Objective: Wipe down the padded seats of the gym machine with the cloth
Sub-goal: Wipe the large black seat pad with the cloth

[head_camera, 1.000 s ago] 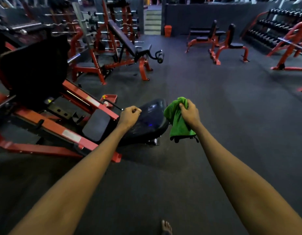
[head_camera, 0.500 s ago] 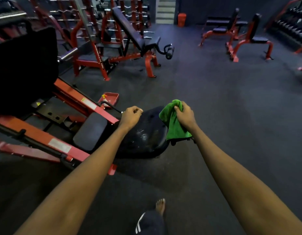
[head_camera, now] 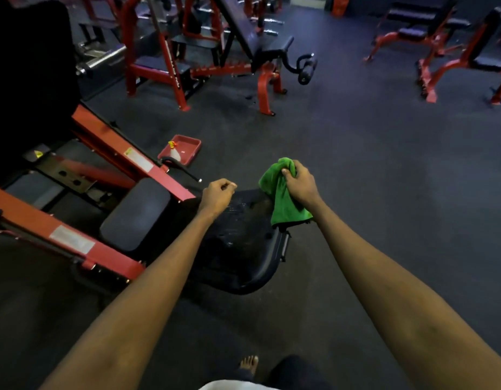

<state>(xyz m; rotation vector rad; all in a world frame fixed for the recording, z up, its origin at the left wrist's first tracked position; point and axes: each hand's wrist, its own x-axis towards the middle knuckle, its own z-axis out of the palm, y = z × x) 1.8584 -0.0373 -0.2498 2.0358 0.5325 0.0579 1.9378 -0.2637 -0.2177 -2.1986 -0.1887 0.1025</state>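
My right hand (head_camera: 301, 182) grips a bunched green cloth (head_camera: 283, 195) that hangs just above the far right corner of the glossy black padded seat (head_camera: 243, 249) of a red-framed machine (head_camera: 108, 153). My left hand (head_camera: 217, 194) is a loose fist holding nothing, hovering over the seat's far left part. A smaller dull black pad (head_camera: 136, 212) lies to the left of the seat, beside the red rail. The seat surface shows shiny streaks.
A red tray (head_camera: 180, 149) with a small bottle sits on the dark rubber floor beyond the machine. An incline bench (head_camera: 255, 43) and racks stand at the back, two red benches (head_camera: 468, 52) at the right. My bare foot (head_camera: 249, 363) shows at the bottom.
I have stepped closer and the view has tilted down; the seat now lies nearer beneath both hands. The cloth stays gripped in my right hand, the left stays a fist.
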